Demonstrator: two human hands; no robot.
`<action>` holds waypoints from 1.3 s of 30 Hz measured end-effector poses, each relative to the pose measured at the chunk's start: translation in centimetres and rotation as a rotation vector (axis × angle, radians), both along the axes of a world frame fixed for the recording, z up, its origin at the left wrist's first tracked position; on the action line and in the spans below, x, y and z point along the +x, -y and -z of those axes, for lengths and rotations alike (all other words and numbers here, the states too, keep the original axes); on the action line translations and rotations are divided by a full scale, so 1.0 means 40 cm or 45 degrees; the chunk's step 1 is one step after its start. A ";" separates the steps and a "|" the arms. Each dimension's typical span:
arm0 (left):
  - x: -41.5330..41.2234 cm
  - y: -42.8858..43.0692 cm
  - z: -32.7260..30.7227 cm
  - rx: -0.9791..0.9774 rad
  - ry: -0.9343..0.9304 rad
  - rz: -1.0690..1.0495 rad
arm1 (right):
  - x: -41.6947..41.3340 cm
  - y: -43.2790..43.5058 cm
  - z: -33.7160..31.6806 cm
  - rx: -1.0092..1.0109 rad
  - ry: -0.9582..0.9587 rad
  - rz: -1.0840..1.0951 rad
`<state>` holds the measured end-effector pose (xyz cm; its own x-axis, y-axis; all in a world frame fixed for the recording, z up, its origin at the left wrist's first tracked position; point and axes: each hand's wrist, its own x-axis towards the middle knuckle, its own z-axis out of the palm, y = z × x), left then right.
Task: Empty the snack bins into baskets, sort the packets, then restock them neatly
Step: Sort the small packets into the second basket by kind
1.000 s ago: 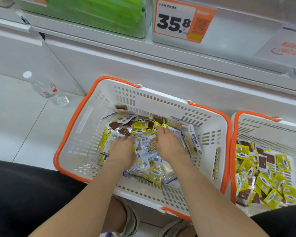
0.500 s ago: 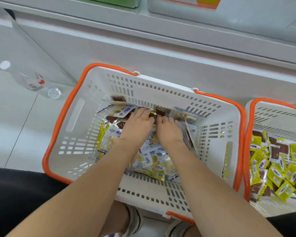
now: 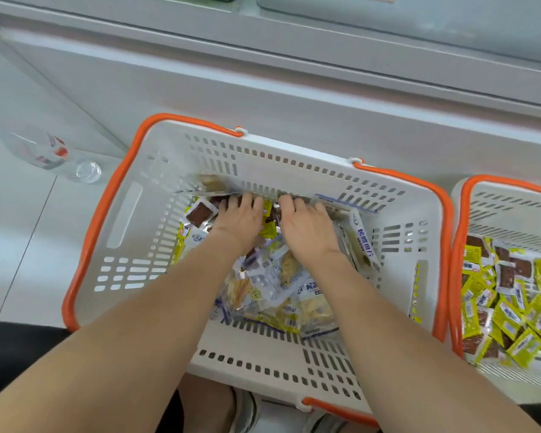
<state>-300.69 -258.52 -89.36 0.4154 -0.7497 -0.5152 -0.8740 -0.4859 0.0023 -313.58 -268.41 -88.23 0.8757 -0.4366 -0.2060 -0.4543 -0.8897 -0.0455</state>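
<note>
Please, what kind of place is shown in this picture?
Probably a shop aisle, seen at floor level. A white slotted plastic shopping basket with orange handles and a second one beside it stand before a white shelving unit; both hold many small sealed snack packets.

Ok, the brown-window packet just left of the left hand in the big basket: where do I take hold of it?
Probably pinch the brown-window packet by its white sealed border at the left corner, coming from above-left. It lies face-up atop the pile, and the left hand crowds its right edge.
</note>
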 end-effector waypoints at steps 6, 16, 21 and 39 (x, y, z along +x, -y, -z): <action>0.064 0.009 -0.006 0.161 0.074 0.210 | -0.072 -0.001 0.034 0.144 -0.284 0.173; 0.081 -0.006 -0.060 0.059 -0.062 0.143 | -0.076 0.006 0.038 0.206 -0.255 0.050; 0.069 -0.078 -0.091 0.223 -0.331 -0.055 | -0.090 -0.008 0.031 0.210 -0.264 0.188; 0.121 -0.153 -0.043 -0.406 -0.508 -0.852 | 0.040 -0.071 -0.006 0.672 0.205 0.144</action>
